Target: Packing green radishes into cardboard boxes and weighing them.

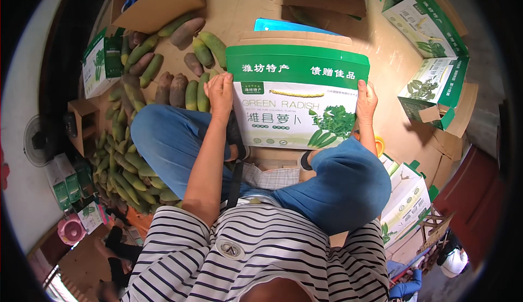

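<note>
Radishes [122, 174] crowd the tan floor [234, 16] between white wall [30, 92] and held box [297, 98].

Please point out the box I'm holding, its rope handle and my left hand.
Held box [298, 107]: head view, middle of the printed panel.
Rope handle [297, 93]: head view, middle of the yellow cord.
Left hand [219, 92]: head view, back of the hand.

Radishes [126, 163] lie left of the central carton [297, 103], other boxes [427, 81] right.
</note>
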{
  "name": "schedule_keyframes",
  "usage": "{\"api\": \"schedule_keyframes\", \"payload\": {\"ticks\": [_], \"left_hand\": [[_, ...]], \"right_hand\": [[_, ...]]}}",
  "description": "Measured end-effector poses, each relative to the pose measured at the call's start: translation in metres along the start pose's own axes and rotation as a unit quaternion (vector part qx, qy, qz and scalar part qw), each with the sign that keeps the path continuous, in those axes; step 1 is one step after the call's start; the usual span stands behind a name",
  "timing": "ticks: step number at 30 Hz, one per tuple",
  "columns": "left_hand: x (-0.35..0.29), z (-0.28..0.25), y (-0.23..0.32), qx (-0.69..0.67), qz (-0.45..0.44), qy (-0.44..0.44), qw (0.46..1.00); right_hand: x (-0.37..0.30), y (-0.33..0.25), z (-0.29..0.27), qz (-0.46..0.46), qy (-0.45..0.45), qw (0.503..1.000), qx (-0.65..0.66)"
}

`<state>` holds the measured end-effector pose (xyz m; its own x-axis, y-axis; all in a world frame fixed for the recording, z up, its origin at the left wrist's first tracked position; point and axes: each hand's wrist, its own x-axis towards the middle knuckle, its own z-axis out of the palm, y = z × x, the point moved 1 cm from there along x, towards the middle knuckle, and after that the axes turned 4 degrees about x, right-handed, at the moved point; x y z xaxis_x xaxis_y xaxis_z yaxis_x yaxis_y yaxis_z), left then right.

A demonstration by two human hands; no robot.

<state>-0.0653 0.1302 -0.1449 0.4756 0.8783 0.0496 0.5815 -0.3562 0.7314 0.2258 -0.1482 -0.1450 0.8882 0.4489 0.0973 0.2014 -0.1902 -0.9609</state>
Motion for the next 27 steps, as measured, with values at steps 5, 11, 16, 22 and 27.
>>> {"api": "schedule_keyframes", "payload": {"ticks": [5,11,16,22,27], "left_hand": [[-0.004,0.008,0.014,0.108,0.010,-0.008,0.994],[0.001,0.010,-0.003,-0.011,-0.041,-0.009,0.999],[-0.004,0.007,0.029,0.136,0.015,-0.017,0.990],[-0.008,0.010,0.025,0.153,-0.012,-0.010,0.988],[-0.005,0.011,0.018,0.134,-0.071,-0.005,0.988]], "right_hand": [[-0.001,-0.003,-0.003,0.016,0.013,1.000,-0.012],[-0.001,-0.007,0.000,0.003,0.007,1.000,-0.024],[-0.002,-0.010,-0.004,-0.025,0.019,0.998,-0.052],[-0.004,-0.027,0.012,-0.103,0.016,0.975,-0.198],[-0.008,-0.052,0.024,-0.174,0.101,0.942,-0.268]]}}
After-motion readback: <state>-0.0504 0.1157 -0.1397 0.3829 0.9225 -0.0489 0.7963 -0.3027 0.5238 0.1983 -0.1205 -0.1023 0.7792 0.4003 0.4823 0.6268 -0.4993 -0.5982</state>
